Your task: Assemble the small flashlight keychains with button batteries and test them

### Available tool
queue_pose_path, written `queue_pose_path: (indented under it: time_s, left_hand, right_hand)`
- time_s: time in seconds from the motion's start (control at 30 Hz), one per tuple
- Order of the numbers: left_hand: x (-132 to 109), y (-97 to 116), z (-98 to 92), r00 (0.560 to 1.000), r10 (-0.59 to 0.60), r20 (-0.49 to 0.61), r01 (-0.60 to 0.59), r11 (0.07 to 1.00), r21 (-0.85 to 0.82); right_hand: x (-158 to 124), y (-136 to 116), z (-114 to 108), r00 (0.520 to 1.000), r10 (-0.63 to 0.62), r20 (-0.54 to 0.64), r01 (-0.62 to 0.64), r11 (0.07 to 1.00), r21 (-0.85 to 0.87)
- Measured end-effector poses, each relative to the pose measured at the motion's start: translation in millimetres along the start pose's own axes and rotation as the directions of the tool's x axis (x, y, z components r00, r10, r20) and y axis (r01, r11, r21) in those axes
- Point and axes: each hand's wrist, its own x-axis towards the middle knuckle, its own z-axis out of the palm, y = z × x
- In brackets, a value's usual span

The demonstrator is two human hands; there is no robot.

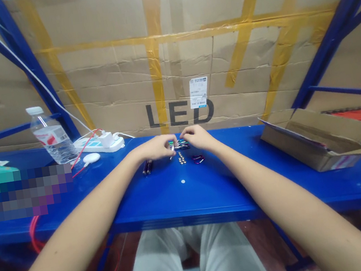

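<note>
Over the far middle of the blue table [217, 198], my left hand [158, 148] is closed, its fingertips pinching a small thin silvery piece [171, 152]. Close on its right is my right hand [197, 137], fingers curled together; whatever they hold is too small to make out. Between and below both hands lies a group of shiny slim pieces [182, 144], partly covered by the fingers. Several small round metallic pieces [181, 158] stand in a cluster nearer me. A purple looped piece [198, 159] rests beside them. Dark purple tubes [147, 167] lie below my left hand.
An open cardboard box [315, 151] stands on the right. To the left are a water bottle [53, 141], a white power strip [96, 143] and a red cable [33, 230]. A large cardboard sheet [108, 83] closes off the back. One white dot [183, 181] marks the tabletop.
</note>
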Motion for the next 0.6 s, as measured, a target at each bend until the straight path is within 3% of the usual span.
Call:
queue_pose_path:
  time_s: [0.03, 0.1, 0.2, 0.3, 0.43, 0.53, 0.6]
  left_hand:
    - [2, -1, 1.3, 0.994, 0.005, -0.11, -0.012, 0.998, -0.064]
    - [6, -1, 5.8, 0.942, 0.02, -0.335, -0.068, 0.989, -0.132]
    - [9, 3, 14.0, 0.865, 0.074, -0.497, -0.123, 0.99, -0.066]
    - [9, 9, 18.5, 0.862, 0.113, -0.494, -0.109, 0.993, 0.037]
    - [9, 6, 18.3, 0.882, 0.168, -0.44, -0.113, 0.983, 0.147]
    - [11, -6, 19.3, 0.927, 0.197, -0.32, -0.123, 0.963, 0.239]
    - [13, -14, 21.9, 0.952, 0.226, -0.208, -0.148, 0.93, 0.336]
  right_hand:
    - [-1, -2, -1, 0.999, 0.028, 0.047, -0.033, 0.992, 0.121]
    - [-3, -6, -2, 0.984, 0.049, 0.17, -0.107, 0.93, 0.352]
    - [-6, -9, -3, 0.964, 0.002, 0.266, -0.153, 0.822, 0.549]
    - [-6, -7, -2, 0.977, -0.013, 0.213, -0.116, 0.806, 0.581]
    - [-1, 2, -2, 0.994, 0.081, 0.079, -0.109, 0.874, 0.474]
    - [3, 12, -3, 0.994, 0.1, 0.045, -0.109, 0.933, 0.344]
    - [4, 19, -3, 0.999, 0.026, 0.043, -0.035, 0.976, 0.214]
